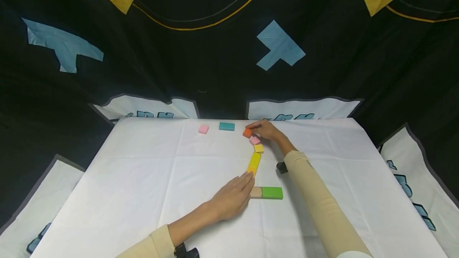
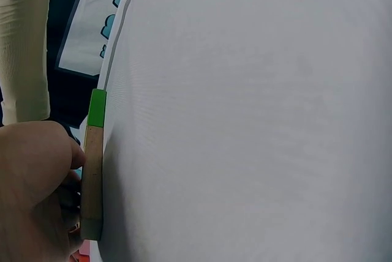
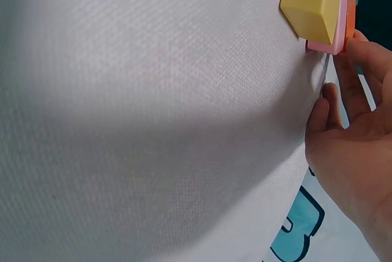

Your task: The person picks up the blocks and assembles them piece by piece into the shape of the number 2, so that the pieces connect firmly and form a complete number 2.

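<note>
My right hand [image 1: 264,129] pinches a small orange block [image 1: 247,133] at the far end of a curved line of blocks. Beside it come a small pink block [image 1: 255,140], a pale yellow block [image 3: 312,5] and a longer bright yellow block [image 1: 255,159]. At the near end of this line, the straight fingers of my left hand [image 1: 231,196] rest on an orange-yellow block [image 1: 251,170]. That hand partly covers a wooden block [image 2: 93,170], which adjoins a green block [image 1: 272,193] in a straight row.
At the back of the white-clothed table [image 1: 136,178] lie a separate pink block [image 1: 203,129] and a teal block [image 1: 227,126]. A black curtain [image 1: 215,67] with blue and yellow patches hangs behind the table's far edge.
</note>
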A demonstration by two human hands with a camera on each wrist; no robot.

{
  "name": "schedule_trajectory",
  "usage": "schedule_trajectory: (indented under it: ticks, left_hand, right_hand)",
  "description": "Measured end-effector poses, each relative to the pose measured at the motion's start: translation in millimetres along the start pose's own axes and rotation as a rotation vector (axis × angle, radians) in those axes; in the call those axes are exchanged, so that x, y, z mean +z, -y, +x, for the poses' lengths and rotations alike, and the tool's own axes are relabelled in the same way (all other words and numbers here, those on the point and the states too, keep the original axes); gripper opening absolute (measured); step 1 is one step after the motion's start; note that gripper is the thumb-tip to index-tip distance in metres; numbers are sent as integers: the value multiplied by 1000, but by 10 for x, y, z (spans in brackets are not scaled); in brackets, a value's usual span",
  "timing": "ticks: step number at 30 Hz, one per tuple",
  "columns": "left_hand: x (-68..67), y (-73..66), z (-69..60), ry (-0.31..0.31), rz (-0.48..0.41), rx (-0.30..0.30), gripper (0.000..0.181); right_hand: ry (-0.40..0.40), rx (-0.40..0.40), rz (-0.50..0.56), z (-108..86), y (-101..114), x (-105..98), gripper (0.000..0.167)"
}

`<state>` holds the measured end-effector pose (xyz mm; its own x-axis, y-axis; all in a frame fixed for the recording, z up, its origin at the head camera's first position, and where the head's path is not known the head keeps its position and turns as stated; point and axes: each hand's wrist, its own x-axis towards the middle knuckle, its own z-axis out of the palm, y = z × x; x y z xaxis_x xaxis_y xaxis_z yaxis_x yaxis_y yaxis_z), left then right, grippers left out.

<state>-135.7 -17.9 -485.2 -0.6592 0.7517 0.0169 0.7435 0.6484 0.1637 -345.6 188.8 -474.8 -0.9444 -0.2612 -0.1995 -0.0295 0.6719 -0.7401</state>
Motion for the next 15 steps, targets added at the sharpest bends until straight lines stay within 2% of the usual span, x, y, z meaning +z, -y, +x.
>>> schedule_trajectory:
  ticks: [15]
  left_hand:
    - [8, 3, -2, -8, 2, 7, 51]
  right_hand:
    - [18, 24, 17, 3, -21, 5, 30]
